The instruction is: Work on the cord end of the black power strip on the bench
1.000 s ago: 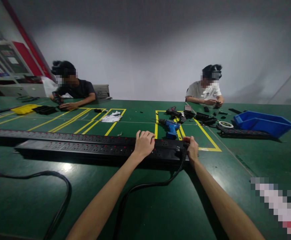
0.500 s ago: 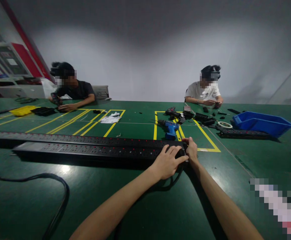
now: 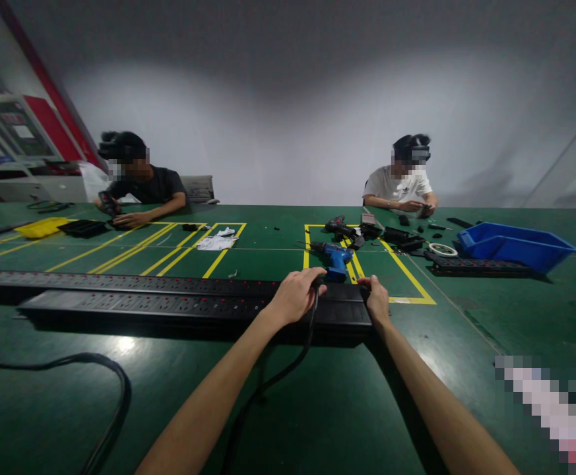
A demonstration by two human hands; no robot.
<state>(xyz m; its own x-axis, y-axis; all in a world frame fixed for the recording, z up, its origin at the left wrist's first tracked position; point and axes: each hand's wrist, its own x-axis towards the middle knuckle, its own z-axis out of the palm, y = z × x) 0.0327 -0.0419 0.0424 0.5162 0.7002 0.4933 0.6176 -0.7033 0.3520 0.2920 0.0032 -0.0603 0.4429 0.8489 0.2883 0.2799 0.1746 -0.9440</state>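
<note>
Two long black power strips lie side by side across the table: the near power strip [image 3: 169, 305] and, behind it, the far power strip [image 3: 134, 280]. My left hand [image 3: 295, 293] is closed around the plug end of a black power cord [image 3: 297, 359], just above the near strip's right part. The cord hangs over the strip's front and runs down to the table. My right hand [image 3: 377, 302] grips the right end of the near strip, its fingertips bent at the edge; part of its grip is hidden.
A blue cordless drill [image 3: 334, 257] lies right behind the strips, with a dark drill [image 3: 340, 226] beyond it. Farther right stand a blue bin [image 3: 515, 247] and a tape roll [image 3: 443, 250]. Another black cable [image 3: 119, 396] curls at front left. Two people sit across the table.
My left hand has moved left along the strip with the cord's end, uncovering the strip's right end. My right hand stays at that end. The view has shifted slightly.
</note>
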